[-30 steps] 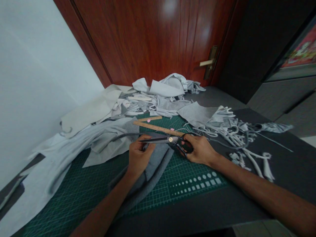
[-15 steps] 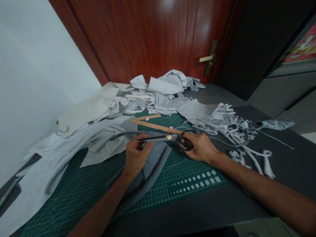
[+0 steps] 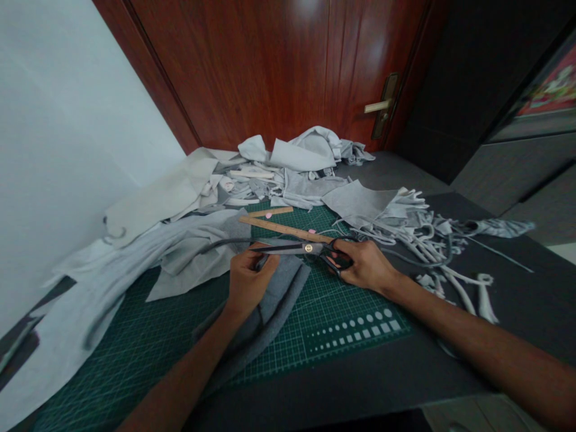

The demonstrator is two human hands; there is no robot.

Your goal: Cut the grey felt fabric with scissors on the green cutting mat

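Here at the green cutting mat (image 3: 355, 345), the right hand (image 3: 366, 267) is closed round the black bows of a pair of tailor's shears (image 3: 310, 248), with the blades reaching left. The left hand (image 3: 252, 282) is curled in, pinching a fold of grey fabric (image 3: 270, 312) right under those blades. That fabric trails toward the near left of the mat, and it looks soft, light and floppy, so it seems best gripped close to the blades. The shears look stiff and weighty by comparison, and the bows are the place to hold them. A wooden ruler (image 3: 283, 228) lies just beyond them, pale fabric strips (image 3: 418, 240) are heaped to the right, and no brand or writing can be read.
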